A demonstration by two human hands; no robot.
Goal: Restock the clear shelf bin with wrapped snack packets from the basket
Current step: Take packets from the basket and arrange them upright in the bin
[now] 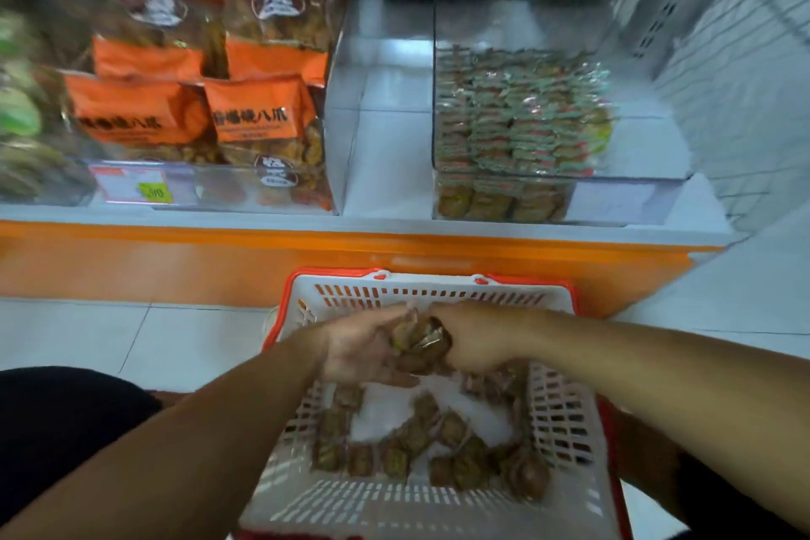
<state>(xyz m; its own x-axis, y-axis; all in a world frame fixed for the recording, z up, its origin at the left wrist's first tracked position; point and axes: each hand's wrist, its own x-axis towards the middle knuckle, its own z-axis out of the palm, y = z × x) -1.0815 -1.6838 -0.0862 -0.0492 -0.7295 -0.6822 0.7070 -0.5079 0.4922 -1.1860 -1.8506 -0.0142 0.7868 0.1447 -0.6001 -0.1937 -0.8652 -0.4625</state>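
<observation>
Shop aisle: orange-edged white display shelf [350,239] holding clear plastic bins of packaged snacks, yellow price tag [154,192] at front left.

basket [565,421]: white plastic lattice, red rim. Snack packets [412,436]: glossy clear film. Shelf bin [635,193]: clear glossy plastic. Floor tiles [131,342]: smooth, glossy.
</observation>
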